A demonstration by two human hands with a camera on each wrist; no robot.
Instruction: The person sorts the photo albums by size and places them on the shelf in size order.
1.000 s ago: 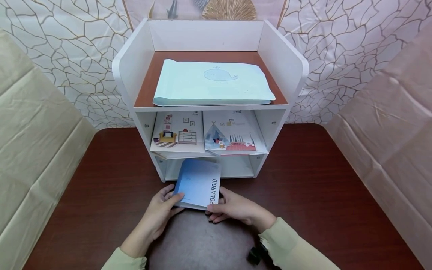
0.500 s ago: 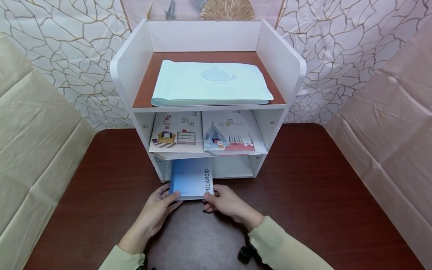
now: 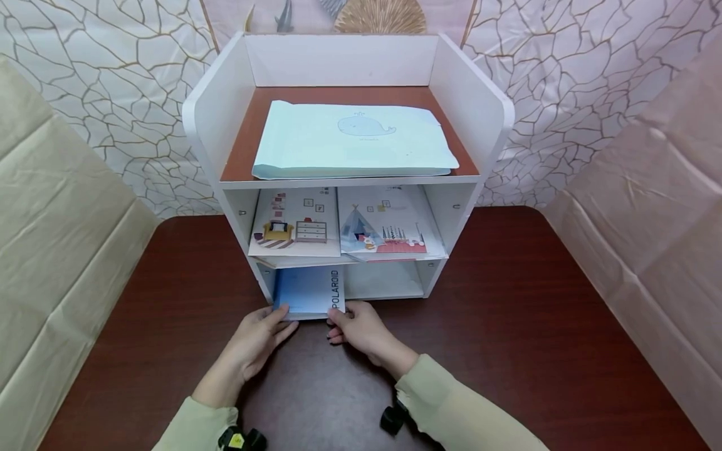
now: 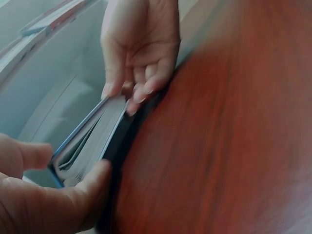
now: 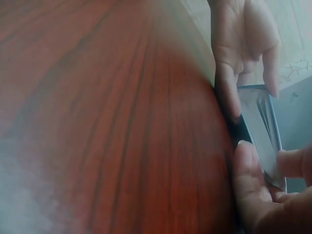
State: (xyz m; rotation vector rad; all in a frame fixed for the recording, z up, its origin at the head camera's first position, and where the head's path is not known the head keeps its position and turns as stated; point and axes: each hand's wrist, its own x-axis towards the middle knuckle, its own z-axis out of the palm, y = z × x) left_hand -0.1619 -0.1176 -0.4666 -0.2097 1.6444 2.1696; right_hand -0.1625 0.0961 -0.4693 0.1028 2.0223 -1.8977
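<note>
A blue-and-white photo album [image 3: 307,291] with "POLAROID" on its cover lies flat, partly inside the left side of the bottom compartment. Its back part is hidden under the middle shelf. My left hand [image 3: 255,338] grips the album's near left corner, thumb on the cover and fingers below. At the near right corner my right hand [image 3: 363,332] pinches it the same way. In the left wrist view the page edges of the album [image 4: 95,139] face me between both hands. The right wrist view shows the album [image 5: 263,131] held between thumbs and fingers.
The white shelf unit [image 3: 211,125] stands on a dark red-brown table [image 3: 507,326]. Illustrated booklets [image 3: 296,232] lie on its middle shelf, jutting slightly over the front edge. A pale whale-print packet [image 3: 355,141] rests on the top. Beige cloth panels [image 3: 62,250] flank both sides.
Both hands have moved forward and left with the album, sliding it from in front of the unit into the left of the bottom compartment.
</note>
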